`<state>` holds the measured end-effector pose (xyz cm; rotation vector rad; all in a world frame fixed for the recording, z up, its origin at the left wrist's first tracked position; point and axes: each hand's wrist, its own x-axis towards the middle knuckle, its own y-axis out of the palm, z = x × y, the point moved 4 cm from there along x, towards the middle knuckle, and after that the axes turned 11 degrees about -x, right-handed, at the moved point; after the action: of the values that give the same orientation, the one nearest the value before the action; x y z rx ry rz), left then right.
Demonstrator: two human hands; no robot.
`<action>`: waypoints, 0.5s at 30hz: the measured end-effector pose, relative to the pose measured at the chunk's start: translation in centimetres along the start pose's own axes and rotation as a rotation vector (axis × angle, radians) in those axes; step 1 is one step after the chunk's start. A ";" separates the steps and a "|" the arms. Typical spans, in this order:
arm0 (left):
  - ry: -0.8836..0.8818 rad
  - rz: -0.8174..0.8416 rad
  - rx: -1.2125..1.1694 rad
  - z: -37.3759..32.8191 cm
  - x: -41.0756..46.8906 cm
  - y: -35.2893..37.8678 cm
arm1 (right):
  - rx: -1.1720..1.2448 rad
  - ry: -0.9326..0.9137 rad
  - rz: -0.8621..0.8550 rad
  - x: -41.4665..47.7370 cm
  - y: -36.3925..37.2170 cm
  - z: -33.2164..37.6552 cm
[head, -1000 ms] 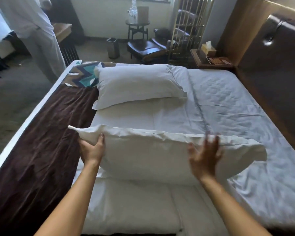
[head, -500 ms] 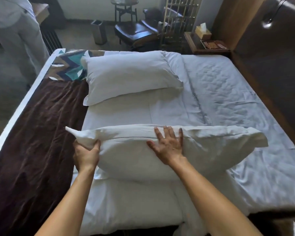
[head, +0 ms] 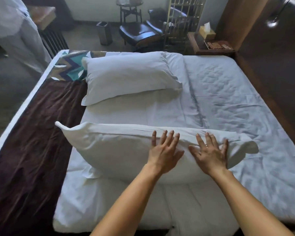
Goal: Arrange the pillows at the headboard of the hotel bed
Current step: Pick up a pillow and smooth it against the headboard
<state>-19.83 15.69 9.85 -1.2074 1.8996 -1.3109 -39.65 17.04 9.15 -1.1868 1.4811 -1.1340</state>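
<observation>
1. On the near pillow (head: pixel 119 150) both my hands lie flat, palms down, fingers spread wide, gripping nothing.
2. Left hand (head: pixel 163 150) presses that pillow's middle; right hand (head: pixel 209 154) sits just beside it, toward the headboard (head: pixel 271 68) end.
3. That pillow lies across the white sheet (head: pixel 228 103), its far tip short of the headboard.
4. Second pillow (head: pixel 126 79) lies beyond the near pillow, well apart from it, partly overlapping the patterned runner (head: pixel 68 67).
5. Brown throw (head: pixel 32 133) covers the side of the bed away from the headboard.
</observation>
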 end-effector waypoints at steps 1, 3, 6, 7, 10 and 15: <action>-0.056 0.066 0.017 1.0 0.5 0.4 | 0.000 0.005 -0.003 0.3 0.3 -0.6; -0.195 0.118 0.037 5.2 0.3 -0.4 | -0.012 0.014 -0.012 0.6 1.0 -2.1; -0.443 0.070 0.159 14.3 -2.9 -4.4 | 0.006 0.025 -0.065 0.6 2.0 -4.0; -0.524 0.055 0.186 17.3 -4.4 -6.1 | 0.026 0.031 -0.089 0.4 2.4 -4.6; -0.686 0.062 0.203 23.0 -8.4 -9.9 | 0.086 0.040 -0.108 0.1 3.0 -5.7; -0.721 0.030 0.127 23.8 -9.4 -9.6 | 0.159 0.057 -0.237 0.6 0.8 -2.8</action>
<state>7.23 12.16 8.84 -1.3405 1.2873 -0.8008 -42.62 16.90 8.83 -1.2502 1.2896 -1.4284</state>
